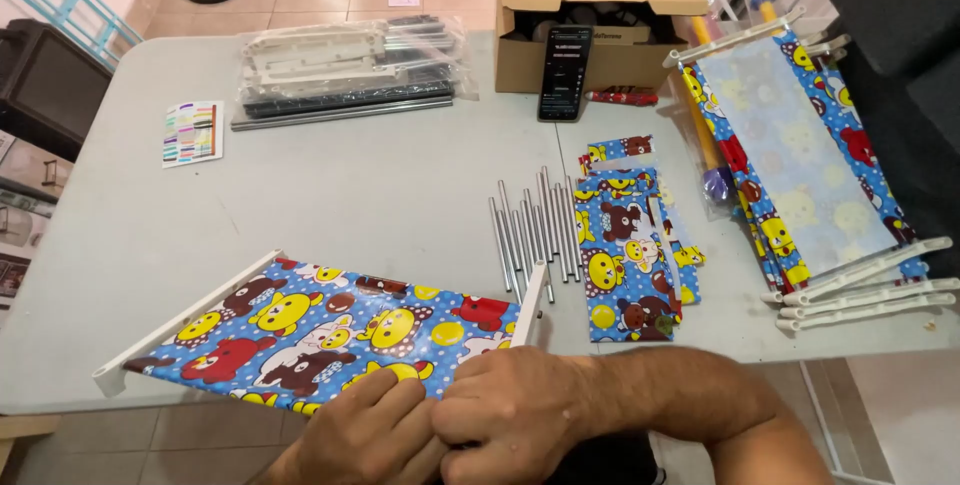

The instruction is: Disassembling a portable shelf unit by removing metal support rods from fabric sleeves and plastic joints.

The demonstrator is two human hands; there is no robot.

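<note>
A blue cloth panel point(320, 330) printed with yellow, red and brown cartoon bears lies at the near table edge, stretched between two white plastic bars point(180, 323). My left hand point(355, 435) and my right hand point(510, 410) meet at its near edge, fingers pinching the cloth close to the right-hand bar point(528, 305). Several thin metal rods point(530, 230) lie just beyond. Folded pieces of the same cloth point(625, 255) rest to the right of the rods.
A stack of finished cloth-and-bar panels point(800, 165) lies at the right. At the back stand an open cardboard box point(590, 20), a phone point(565, 73) leaning on it, and bagged white parts point(345, 65). A colour leaflet point(192, 132) lies at the left on the grey table point(330, 185).
</note>
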